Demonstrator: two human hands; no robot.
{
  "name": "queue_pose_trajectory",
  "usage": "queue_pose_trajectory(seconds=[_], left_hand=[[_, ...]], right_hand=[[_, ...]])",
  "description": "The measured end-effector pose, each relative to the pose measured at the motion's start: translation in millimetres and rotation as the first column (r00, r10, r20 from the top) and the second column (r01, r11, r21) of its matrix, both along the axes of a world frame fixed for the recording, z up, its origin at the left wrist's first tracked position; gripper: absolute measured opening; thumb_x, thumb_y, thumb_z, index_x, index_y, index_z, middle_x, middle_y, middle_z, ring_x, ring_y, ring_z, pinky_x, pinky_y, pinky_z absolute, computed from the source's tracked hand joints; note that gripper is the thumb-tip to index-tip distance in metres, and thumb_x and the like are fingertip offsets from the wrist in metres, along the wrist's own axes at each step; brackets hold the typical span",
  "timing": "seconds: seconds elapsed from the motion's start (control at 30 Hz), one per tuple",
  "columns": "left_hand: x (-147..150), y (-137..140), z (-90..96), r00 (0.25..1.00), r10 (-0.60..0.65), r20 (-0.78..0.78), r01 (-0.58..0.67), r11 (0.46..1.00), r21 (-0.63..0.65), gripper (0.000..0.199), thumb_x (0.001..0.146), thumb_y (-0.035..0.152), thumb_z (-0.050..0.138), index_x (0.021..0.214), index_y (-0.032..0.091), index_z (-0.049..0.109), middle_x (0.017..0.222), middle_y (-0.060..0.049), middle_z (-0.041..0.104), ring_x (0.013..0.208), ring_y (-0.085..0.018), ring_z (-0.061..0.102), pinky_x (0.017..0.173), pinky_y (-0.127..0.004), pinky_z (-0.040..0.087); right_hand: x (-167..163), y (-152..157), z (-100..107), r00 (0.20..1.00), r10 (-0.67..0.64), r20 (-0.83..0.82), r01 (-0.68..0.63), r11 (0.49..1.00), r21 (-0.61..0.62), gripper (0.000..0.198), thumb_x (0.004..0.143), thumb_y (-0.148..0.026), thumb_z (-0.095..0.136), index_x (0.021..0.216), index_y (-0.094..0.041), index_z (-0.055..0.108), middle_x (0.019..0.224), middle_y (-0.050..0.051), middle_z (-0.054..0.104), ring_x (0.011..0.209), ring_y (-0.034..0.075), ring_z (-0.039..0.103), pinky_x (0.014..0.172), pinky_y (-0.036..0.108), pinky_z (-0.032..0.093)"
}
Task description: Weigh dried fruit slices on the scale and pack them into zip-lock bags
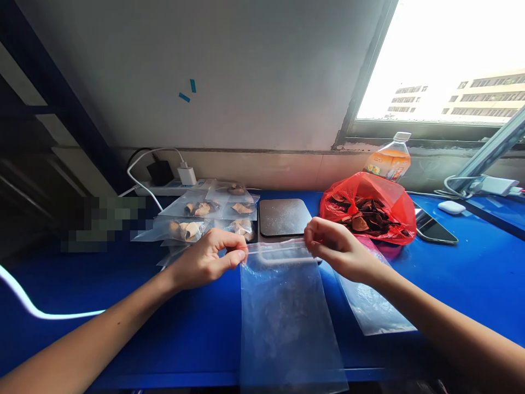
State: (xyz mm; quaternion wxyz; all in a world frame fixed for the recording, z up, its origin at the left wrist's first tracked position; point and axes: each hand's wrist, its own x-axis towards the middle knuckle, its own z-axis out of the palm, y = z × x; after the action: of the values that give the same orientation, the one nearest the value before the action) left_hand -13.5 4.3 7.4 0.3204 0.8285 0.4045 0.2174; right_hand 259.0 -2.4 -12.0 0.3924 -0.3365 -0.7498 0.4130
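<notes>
A clear zip bag hangs flat between my two hands, its zip edge uppermost and no contents visible in it. My left hand pinches the bag's top left corner between thumb and fingers. At the top right corner my right hand is closed on the same edge. Just behind the bag lies a small dark flat scale, its front partly seen through the plastic. Left of it several filled clear bags hold pale and brown dried pieces. To the right, a red plastic bag stands open with dark dried pieces inside.
More clear bags lie under my right forearm. A phone, a white earphone case and a drink bottle are at the right. Chargers and white cables run along the wall on the blue table.
</notes>
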Motion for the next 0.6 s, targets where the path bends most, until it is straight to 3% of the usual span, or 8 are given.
queue_pose_trajectory(seconds=[0.13, 0.27, 0.6], left_hand=[[1, -2, -1.1, 0.999, 0.004, -0.035, -0.006, 0.999, -0.040, 0.025, 0.082, 0.036, 0.049, 0.069, 0.017, 0.060, 0.063, 0.001, 0.056, 0.059, -0.013, 0.049, 0.057, -0.024, 0.036], [3, -2, -2.5, 0.991, 0.032, -0.128, -0.038, 0.999, -0.039, 0.026, 0.082, 0.037, 0.051, 0.066, 0.018, 0.055, 0.061, 0.001, 0.053, 0.060, -0.014, 0.047, 0.058, -0.026, 0.033], [5, -5, -1.1, 0.984, 0.064, -0.166, -0.068, 0.998, -0.016, 0.025, 0.081, 0.036, 0.050, 0.064, 0.019, 0.051, 0.061, 0.001, 0.053, 0.058, -0.014, 0.047, 0.056, -0.026, 0.033]], right_hand=[[-5, -2, 0, 0.998, -0.034, -0.044, 0.028, 0.993, -0.117, 0.007, 0.078, -0.021, 0.056, 0.076, -0.018, 0.049, 0.068, -0.004, 0.045, 0.062, 0.009, 0.040, 0.056, 0.023, 0.035], [-10, -8, -2, 0.995, -0.075, -0.067, 0.064, 0.986, -0.151, 0.007, 0.077, -0.022, 0.057, 0.078, -0.019, 0.052, 0.068, -0.003, 0.045, 0.062, 0.010, 0.040, 0.056, 0.023, 0.034], [-15, -16, 3, 0.991, -0.125, -0.052, 0.113, 0.975, -0.192, 0.010, 0.071, -0.022, 0.053, 0.079, -0.019, 0.058, 0.064, -0.004, 0.044, 0.057, 0.010, 0.038, 0.053, 0.024, 0.030]])
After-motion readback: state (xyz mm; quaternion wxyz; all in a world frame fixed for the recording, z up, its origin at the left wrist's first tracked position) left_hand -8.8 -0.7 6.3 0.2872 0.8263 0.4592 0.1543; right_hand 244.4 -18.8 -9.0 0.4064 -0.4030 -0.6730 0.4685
